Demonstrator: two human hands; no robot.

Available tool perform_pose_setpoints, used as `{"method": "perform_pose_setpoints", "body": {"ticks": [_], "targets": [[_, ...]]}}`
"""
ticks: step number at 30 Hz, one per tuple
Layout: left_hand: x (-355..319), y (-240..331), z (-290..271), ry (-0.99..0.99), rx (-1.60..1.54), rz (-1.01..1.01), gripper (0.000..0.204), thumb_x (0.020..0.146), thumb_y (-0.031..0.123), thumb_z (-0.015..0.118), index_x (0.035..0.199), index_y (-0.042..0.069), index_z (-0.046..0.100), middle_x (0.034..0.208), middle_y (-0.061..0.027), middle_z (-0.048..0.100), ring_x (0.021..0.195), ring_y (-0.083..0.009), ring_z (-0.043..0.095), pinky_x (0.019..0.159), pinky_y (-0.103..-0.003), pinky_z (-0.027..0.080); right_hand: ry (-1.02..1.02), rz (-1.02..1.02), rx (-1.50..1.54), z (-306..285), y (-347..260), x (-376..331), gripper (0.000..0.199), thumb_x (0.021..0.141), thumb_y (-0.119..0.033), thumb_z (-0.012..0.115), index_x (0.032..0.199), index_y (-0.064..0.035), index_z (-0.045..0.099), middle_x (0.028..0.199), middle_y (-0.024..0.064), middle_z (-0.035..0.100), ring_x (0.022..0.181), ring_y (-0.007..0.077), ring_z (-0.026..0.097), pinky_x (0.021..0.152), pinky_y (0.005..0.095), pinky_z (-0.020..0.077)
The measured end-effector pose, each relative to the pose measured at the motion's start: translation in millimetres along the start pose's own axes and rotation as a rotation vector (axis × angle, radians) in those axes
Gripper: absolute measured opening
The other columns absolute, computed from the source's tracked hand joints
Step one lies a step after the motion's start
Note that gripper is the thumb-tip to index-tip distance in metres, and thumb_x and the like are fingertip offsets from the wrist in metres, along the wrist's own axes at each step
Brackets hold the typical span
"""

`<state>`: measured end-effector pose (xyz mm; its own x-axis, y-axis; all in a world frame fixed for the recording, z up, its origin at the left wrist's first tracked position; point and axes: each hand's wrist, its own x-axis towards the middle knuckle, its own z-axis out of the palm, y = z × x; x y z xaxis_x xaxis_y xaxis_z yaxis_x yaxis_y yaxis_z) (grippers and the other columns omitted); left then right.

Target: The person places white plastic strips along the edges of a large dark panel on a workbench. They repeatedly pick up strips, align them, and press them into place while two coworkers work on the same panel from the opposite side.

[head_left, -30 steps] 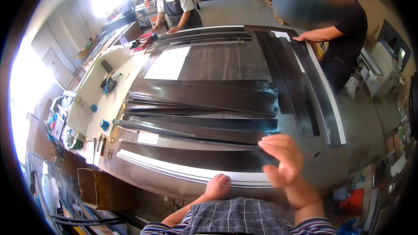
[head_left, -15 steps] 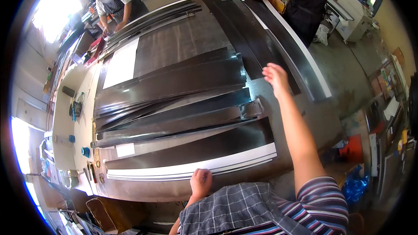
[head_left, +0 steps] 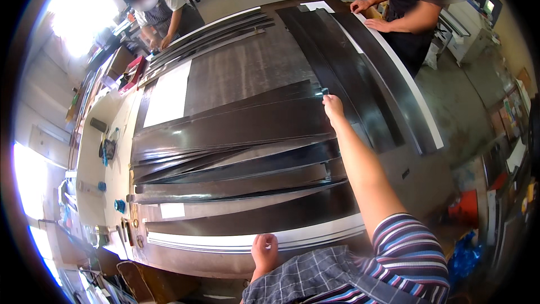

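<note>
"Well, what are the hands doing?"

"The right hand, fingers narrow, is meeting the right end of a dark strip; we cannot tell whether it is gripping. The left hand, loosely curled, is resting at a white-edged stack."

"And beyond?"

"Past the right hand, a co-worker in black is standing beside another strip."

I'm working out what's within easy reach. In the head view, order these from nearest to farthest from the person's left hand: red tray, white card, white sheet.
From the left hand:
1. White card: ahead, to the left.
2. White sheet: farther ahead, beyond the wide dark strips.
3. Red tray: left of the sheet's far end.
</note>
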<state>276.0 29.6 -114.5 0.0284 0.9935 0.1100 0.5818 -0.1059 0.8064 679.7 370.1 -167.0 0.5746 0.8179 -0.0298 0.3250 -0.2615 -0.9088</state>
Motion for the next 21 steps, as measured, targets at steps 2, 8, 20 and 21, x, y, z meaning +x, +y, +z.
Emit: {"method": "perform_pose_setpoints", "body": {"ticks": [2, 8, 20, 21], "targets": [[-1, 0, 1, -0.016, -0.005, -0.011, 0.006, 0.077, 0.003, 0.066, 0.077, 0.006, 0.061, 0.073, -0.0097, 0.06, 0.064, -0.0272, 0.06, 0.059, -0.036, 0.049, 0.104, -0.046, -0.037, 9, 4, -8, 0.044, 0.085, -0.035, 0.056, 0.114, -0.002, 0.061, 0.102, 0.0201, 0.067, 0.097, 0.0344, 0.062, 0.086, 0.0425, 0.047], [6, 13, -9, -0.051, 0.014, -0.027, 0.005, 0.078, 0.005, 0.065, 0.08, 0.006, 0.061, 0.076, -0.0093, 0.062, 0.068, -0.0271, 0.062, 0.06, -0.036, 0.05, 0.047, 0.258, -0.349, 13, -53, -27, 0.05, 0.084, -0.029, 0.053, 0.131, -0.0109, 0.051, 0.131, 0.0158, 0.055, 0.123, 0.0388, 0.049, 0.101, 0.0544, 0.0371], [2, 11, -2, -0.06, 0.017, 0.062, 0.006, 0.076, 0.001, 0.065, 0.078, 0.005, 0.061, 0.073, -0.0105, 0.061, 0.066, -0.0268, 0.061, 0.059, -0.036, 0.049, 0.048, -0.007, -0.207, 4, -58, -40, 0.038, 0.07, -0.026, 0.07, 0.098, -0.0023, 0.063, 0.1, 0.0232, 0.066, 0.101, 0.0397, 0.062, 0.087, 0.0445, 0.0485], [3, 12, -1, -0.086, 0.002, 0.061, 0.006, 0.076, 0.002, 0.065, 0.078, 0.005, 0.061, 0.073, -0.0106, 0.06, 0.066, -0.0266, 0.061, 0.059, -0.035, 0.049, -0.052, -0.001, -0.186, -8, -54, -42, 0.039, 0.071, -0.03, 0.07, 0.096, -0.0002, 0.066, 0.102, 0.026, 0.065, 0.101, 0.0402, 0.062, 0.086, 0.0436, 0.0495]]}}
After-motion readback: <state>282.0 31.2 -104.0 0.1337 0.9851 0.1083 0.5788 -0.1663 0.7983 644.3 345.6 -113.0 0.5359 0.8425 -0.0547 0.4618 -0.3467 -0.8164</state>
